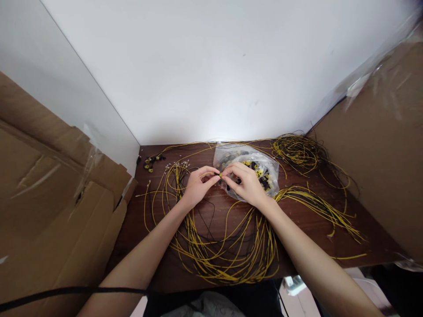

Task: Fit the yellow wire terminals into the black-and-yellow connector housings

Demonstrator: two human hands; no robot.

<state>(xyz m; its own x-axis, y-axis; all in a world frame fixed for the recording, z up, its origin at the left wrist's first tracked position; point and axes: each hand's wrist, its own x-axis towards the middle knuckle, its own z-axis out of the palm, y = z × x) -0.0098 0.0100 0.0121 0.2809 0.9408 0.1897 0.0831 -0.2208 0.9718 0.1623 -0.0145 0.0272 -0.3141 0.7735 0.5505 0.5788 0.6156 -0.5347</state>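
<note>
My left hand (197, 186) pinches a thin yellow wire between thumb and forefinger. Fingertip to fingertip with it, my right hand (243, 181) grips a tiny yellow-and-black connector (220, 175), mostly covered by the fingers. Whether the wire's end sits inside the connector I cannot tell. Behind and under my right hand lies a clear plastic bag (228, 151) of yellow and black connectors (263, 179). A large loop of yellow and black wires (228, 277) curves below both hands, its ends with small pale tips (178, 165) lying beyond my left hand.
Several loose connectors (150, 164) lie at the back left of the brown table (132, 233). A tangled wire coil (294, 152) sits at the back right, with a fan of wire ends (327, 213) nearer. Cardboard (49, 198) flanks the left, more cardboard (376, 145) the right; a white wall (231, 79) stands behind.
</note>
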